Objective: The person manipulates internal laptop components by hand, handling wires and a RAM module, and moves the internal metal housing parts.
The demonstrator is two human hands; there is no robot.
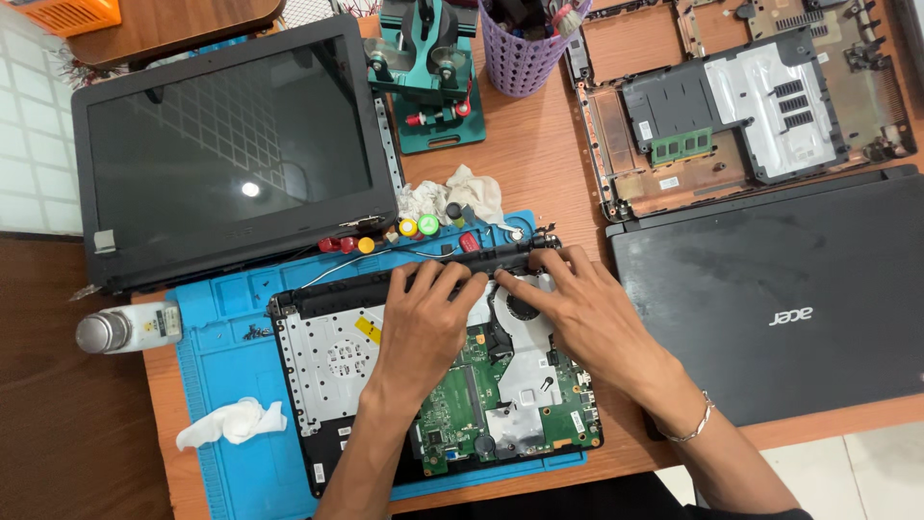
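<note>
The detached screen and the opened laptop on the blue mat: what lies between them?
In the head view, small coloured caps and a crumpled white cloth lie between the screen and the opened laptop.

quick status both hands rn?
Left hand: open, fingertips pressing the black hinge strip of the opened laptop base.
Right hand: open, fingers on the same strip, beside the fan.

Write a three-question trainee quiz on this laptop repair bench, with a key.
1. True or false: both hands rest on the opened laptop base lying on the blue mat.
2. Which wrist wears a bracelet? A) left B) right
3. What lies on the mat's lower left part?

Key:
1. True: the left hand and the right hand press its far edge.
2. B
3. A crumpled white tissue.
</note>
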